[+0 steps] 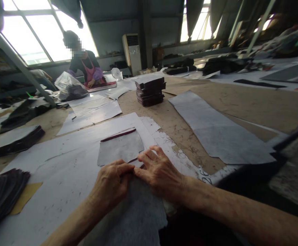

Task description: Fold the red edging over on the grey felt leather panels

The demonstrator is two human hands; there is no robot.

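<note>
My left hand (113,181) is closed in a pinch on the far edge of a large grey fabric piece (141,212). My right hand (158,171) meets it there, thumb and fingertips pressed on the same edge, the other fingers bent. The grey piece runs from beneath both hands back towards my body, over the table's near edge. Just beyond the fingertips lies a smaller grey panel (120,148) with a dark maroon strip (118,135) along its far edge. Part of its near edge, also dark, is hidden by my hands.
White paper (62,177) covers the table here. A dark stack of pieces (150,91) stands ahead; another stack (5,194) sits at left on yellow card (27,198). A long grey panel (218,130) lies at right. Across the table, a person in a pink apron (87,70) works.
</note>
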